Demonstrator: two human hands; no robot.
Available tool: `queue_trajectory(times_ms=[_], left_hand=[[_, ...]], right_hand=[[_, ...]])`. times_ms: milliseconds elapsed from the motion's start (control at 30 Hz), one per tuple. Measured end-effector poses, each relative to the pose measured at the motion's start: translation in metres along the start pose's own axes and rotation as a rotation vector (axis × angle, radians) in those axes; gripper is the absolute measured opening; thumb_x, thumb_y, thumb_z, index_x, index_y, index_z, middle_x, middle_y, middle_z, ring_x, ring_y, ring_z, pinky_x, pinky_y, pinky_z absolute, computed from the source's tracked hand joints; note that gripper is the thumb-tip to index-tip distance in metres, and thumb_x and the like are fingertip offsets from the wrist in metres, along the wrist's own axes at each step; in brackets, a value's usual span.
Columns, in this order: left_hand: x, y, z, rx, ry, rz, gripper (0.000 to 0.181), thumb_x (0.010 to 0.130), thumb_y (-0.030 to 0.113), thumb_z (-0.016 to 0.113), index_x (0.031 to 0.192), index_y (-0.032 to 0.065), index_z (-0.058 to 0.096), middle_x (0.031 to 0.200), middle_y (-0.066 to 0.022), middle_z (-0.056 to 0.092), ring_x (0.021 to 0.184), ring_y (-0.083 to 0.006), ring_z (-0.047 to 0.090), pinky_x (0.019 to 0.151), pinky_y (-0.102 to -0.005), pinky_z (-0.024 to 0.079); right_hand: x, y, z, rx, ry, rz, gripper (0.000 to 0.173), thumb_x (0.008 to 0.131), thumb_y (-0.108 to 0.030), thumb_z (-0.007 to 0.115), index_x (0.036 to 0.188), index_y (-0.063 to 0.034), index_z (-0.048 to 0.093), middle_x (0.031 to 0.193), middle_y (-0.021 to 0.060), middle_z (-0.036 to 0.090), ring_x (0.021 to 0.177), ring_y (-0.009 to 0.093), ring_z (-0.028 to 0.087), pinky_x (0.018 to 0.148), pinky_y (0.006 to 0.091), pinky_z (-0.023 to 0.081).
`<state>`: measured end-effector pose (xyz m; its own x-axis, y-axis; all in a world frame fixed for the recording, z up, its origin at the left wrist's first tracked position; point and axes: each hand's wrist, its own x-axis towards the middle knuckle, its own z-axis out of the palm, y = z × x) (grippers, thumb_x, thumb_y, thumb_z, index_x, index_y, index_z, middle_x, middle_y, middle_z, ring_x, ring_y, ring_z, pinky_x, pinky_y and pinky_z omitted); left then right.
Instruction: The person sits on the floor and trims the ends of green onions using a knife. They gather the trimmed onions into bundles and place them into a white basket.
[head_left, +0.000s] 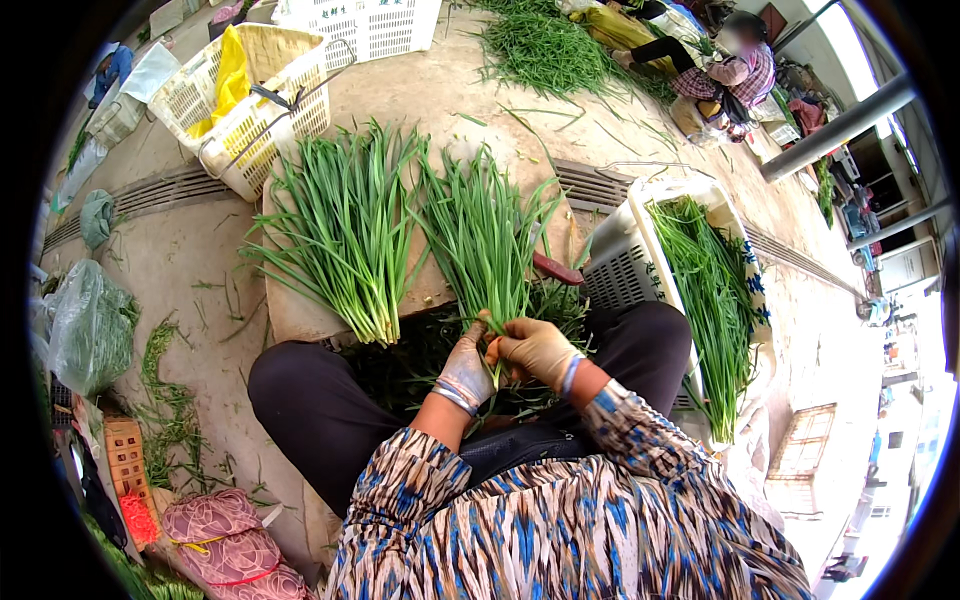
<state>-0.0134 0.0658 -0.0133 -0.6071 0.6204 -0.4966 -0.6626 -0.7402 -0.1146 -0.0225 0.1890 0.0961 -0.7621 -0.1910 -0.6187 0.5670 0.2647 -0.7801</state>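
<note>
Before my knees, a bundle of green garlic chives (480, 232) lies with its leaves over a low board (296, 304) and its pale stem ends towards me. My left hand (466, 367), in a thin stained glove, grips that bundle near the stem ends. On the same stems, the gloved fingers of my right hand (536, 351) are closed from the other side. A second bundle of chives (349, 232) rests on the board to the left, apart from my hands. Beside the held bundle lies a knife with a red handle (557, 268), its blade partly hidden by leaves.
A white plastic basket (622, 262) of long greens stands by my right knee. Another basket (262, 135) with a yellow bag stands at far left. Leaf scraps (169, 397) and a filled plastic bag (90, 322) lie left. A seated person (739, 75) is beside a heap of greens (547, 56).
</note>
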Motion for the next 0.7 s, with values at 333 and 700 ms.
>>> queue_trajectory(times_ms=[333, 700], left_hand=[[-0.019, 0.001, 0.026, 0.14, -0.028, -0.014, 0.076, 0.071, 0.068, 0.067, 0.113, 0.0045, 0.061, 0.105, -0.018, 0.066, 0.089, -0.0317, 0.066, 0.081, -0.0521, 0.053], [-0.024, 0.003, 0.027, 0.111, -0.068, -0.032, 0.086, 0.065, 0.075, 0.064, 0.114, 0.0046, 0.06, 0.105, -0.0159, 0.067, 0.087, -0.0285, 0.066, 0.08, -0.0502, 0.054]], right_hand=[[-0.112, -0.098, -0.077, 0.418, 0.106, -0.735, 0.027, 0.089, -0.022, 0.066, 0.106, -0.0011, 0.062, 0.084, 0.011, 0.066, 0.072, 0.016, 0.065, 0.055, 0.0208, 0.051], [-0.188, -0.098, -0.146, 0.228, 0.97, -1.18, 0.023, 0.096, -0.018, 0.057, 0.113, -0.0039, 0.063, 0.094, 0.0087, 0.068, 0.077, 0.014, 0.065, 0.062, 0.0238, 0.052]])
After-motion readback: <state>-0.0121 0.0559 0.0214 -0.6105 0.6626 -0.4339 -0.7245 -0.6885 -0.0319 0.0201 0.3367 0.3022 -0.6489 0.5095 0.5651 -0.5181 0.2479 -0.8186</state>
